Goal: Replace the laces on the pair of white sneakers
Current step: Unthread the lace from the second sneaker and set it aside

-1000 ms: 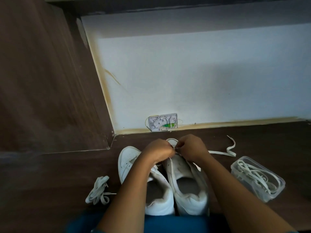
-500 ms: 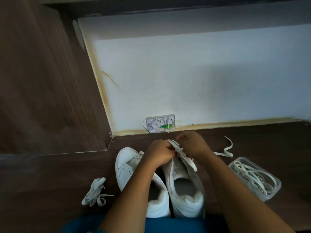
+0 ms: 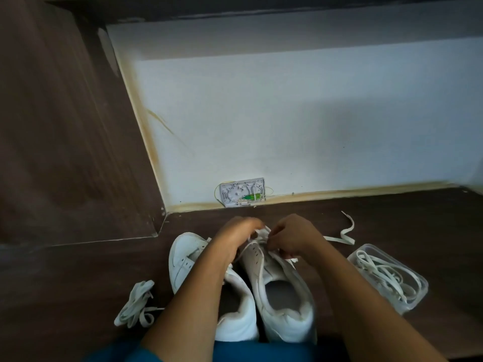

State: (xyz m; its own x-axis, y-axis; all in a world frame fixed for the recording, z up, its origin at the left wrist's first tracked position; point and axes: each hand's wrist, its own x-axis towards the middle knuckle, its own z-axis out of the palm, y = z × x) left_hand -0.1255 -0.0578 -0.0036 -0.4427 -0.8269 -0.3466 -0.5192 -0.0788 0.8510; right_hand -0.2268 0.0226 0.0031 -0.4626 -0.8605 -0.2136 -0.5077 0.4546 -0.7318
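I see the white sneakers side by side on the dark wood-grain surface (image 3: 65,283), heels near. The left hand (image 3: 236,236) and right hand (image 3: 290,237) meet over the far end of the right sneaker (image 3: 285,296), smooth and perforated. Both curl and pinch the flat lace (image 3: 339,237), whose tail ribbons off right. The left forearm hides part of the left sneaker (image 3: 188,257). A limp lace bundle (image 3: 136,301) lies left and a clear plastic tub (image 3: 403,308) of coiled laces sits right.

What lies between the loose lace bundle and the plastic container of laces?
In the head view, the left sneaker and the right sneaker, side by side.
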